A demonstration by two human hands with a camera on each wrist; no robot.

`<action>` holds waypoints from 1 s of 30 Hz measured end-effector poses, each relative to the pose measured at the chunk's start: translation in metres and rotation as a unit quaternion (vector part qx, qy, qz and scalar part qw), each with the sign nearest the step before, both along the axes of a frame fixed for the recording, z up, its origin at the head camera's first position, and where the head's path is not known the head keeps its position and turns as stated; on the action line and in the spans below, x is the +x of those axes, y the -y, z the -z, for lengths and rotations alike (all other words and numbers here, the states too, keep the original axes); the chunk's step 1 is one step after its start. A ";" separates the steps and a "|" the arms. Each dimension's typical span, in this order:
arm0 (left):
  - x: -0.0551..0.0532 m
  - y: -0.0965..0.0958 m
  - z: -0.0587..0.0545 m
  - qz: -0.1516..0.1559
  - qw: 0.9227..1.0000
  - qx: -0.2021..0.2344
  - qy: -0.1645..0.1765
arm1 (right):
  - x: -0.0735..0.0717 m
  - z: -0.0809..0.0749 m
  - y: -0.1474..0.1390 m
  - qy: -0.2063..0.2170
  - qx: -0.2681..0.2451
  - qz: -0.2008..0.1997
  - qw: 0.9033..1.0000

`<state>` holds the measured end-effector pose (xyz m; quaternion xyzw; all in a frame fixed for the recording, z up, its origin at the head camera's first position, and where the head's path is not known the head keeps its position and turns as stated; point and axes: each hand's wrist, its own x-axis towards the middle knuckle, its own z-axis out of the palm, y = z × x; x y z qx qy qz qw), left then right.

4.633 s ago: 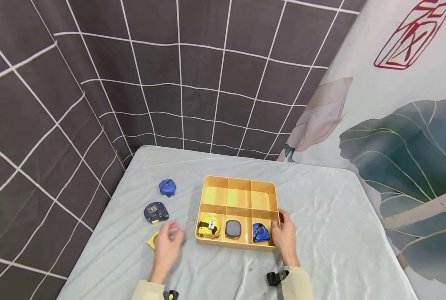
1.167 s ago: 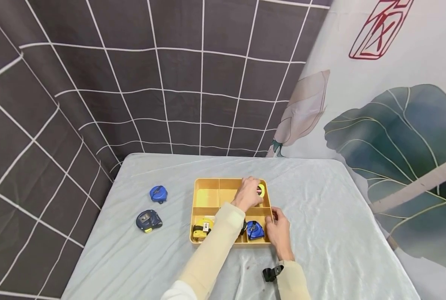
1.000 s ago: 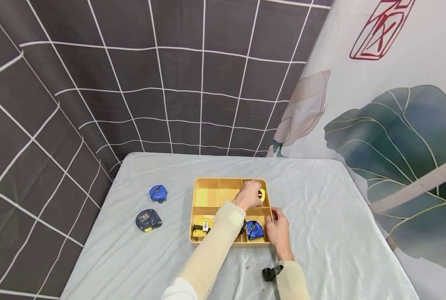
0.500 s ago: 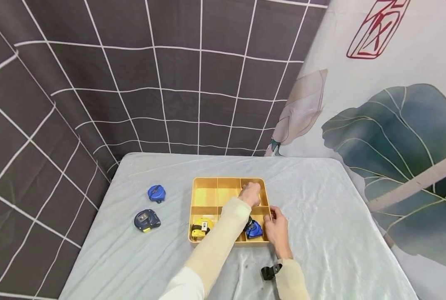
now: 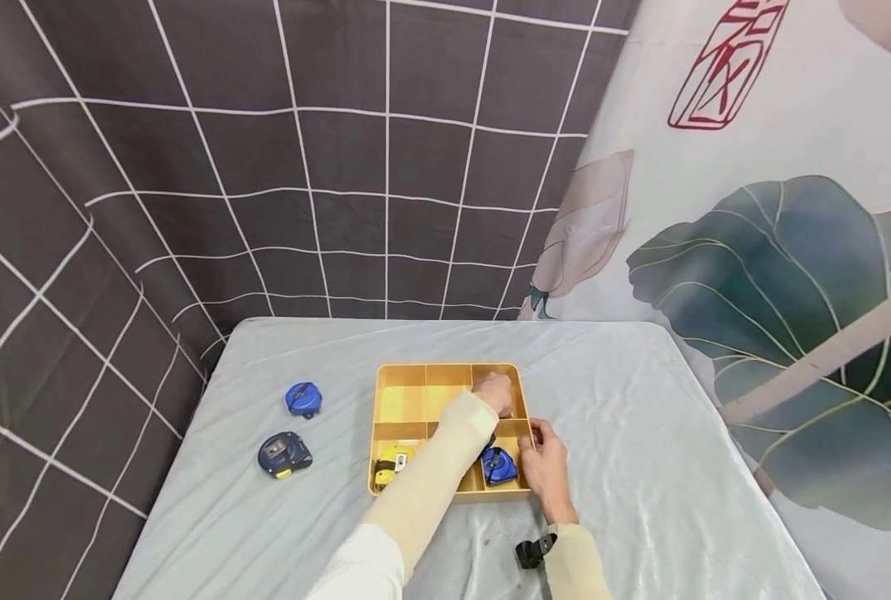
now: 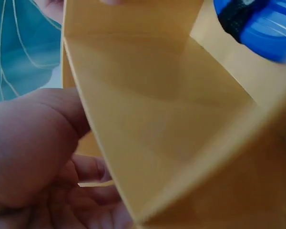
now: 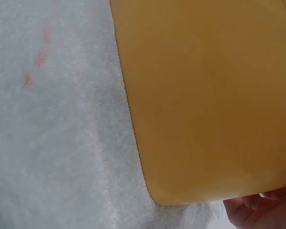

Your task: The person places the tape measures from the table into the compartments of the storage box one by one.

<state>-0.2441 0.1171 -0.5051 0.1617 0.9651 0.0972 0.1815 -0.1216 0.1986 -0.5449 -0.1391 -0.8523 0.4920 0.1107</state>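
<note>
My left hand [image 5: 494, 393] reaches down into the back right compartment of a yellow divided tray [image 5: 400, 367]. In the left wrist view its thumb [image 6: 62, 112] and bent fingers show behind a divider; what lies under them is hidden, and I cannot tell whether they hold it. My right hand [image 5: 546, 462] grips the tray's right wall, thumb inside and fingers outside. A blue tape measure [image 5: 499, 466] lies in the front right compartment. In the front left one sits a yellow tape measure [image 5: 391, 465], partly behind my left sleeve, which also hides the front middle compartment.
Left of the tray, a blue tape measure [image 5: 303, 399] and a dark navy tape measure [image 5: 284, 454] rest on the pale cloth-covered table [image 5: 618, 400]. A dark checked curtain [image 5: 340, 167] hangs behind. A black wrist strap mount [image 5: 535, 552] sits on the right cuff.
My left hand took a small yellow tape measure from the table's left into the back right compartment, then sank lower until it went out of sight. My right hand stays on the tray.
</note>
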 end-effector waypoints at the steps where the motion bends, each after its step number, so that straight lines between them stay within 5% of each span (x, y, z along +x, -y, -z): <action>1: 0.000 0.000 0.001 -0.001 1.000 -0.003 0.000 | 0.000 0.000 0.000 0.000 0.002 0.000 1.000; 5: 0.002 0.003 -0.002 -0.005 1.000 -0.001 -0.002 | 0.000 -0.001 0.001 0.000 0.002 -0.001 1.000; 6: 0.007 0.005 -0.014 -0.006 1.000 -0.008 0.010 | 0.000 -0.001 0.001 0.000 0.000 0.000 1.000; 10: 0.013 0.008 -0.021 -0.005 1.000 0.000 0.006 | 0.000 -0.003 0.000 0.004 0.001 0.003 1.000; 21: 0.018 0.010 -0.022 0.009 1.000 0.019 0.004 | 0.000 0.000 0.002 -0.001 0.003 0.000 1.000; 25: 0.024 0.016 -0.033 0.039 0.998 0.052 -0.003 | -0.002 -0.001 0.001 0.007 -0.003 -0.004 1.000; 30: 0.045 0.034 -0.058 0.060 0.992 0.107 -0.007 | -0.001 0.000 0.001 0.006 0.002 -0.002 1.000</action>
